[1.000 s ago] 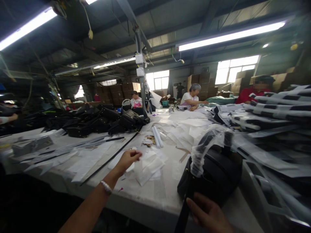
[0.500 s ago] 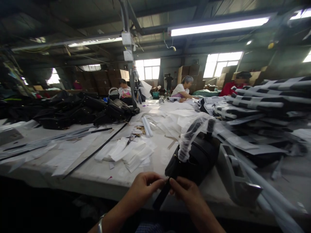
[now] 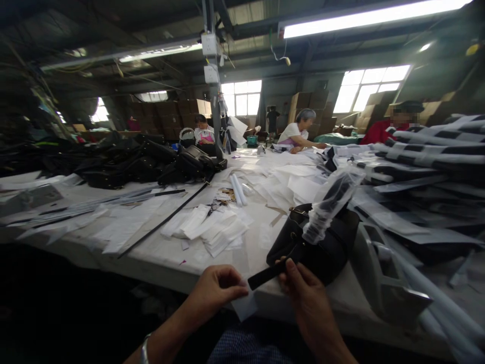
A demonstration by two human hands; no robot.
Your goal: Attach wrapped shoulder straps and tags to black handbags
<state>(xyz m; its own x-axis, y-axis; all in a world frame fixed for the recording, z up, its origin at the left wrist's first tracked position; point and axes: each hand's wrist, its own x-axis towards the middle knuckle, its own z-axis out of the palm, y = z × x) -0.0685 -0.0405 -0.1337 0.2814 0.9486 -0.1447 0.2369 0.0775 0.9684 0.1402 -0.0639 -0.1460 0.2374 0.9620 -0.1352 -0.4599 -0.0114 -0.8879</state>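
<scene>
Room: dim and big, with a bright tube light (image 3: 375,18) up high.
Table (image 3: 162,250): long, white and full of bits.
Bags (image 3: 125,162): black, heaped far left.
Strip (image 3: 166,218): thin, dark, flat across the table.
Slips (image 3: 223,230): white, in a loose pile.
Left hand (image 3: 223,285): thumb and finger pinched, seemingly on the sheet.
Sheet (image 3: 244,307): thin, pale, just under the left hand; best held by one edge, smooth, with no creases.
Strap (image 3: 267,275): black, free end just beside the left hand, other end up against the bag; best held flat, not twisted.
Right hand (image 3: 305,290): grasping the strap, thumb on top, a bit back from the free end; best firm but gentle.
Bag (image 3: 335,253): black, on the table behind the right hand, clear wrap (image 3: 316,225) on top; best not tugged.
Holder (image 3: 373,275): grey, just right of the bag; best not bumped.
Stack (image 3: 435,151): black and white, far right.
</scene>
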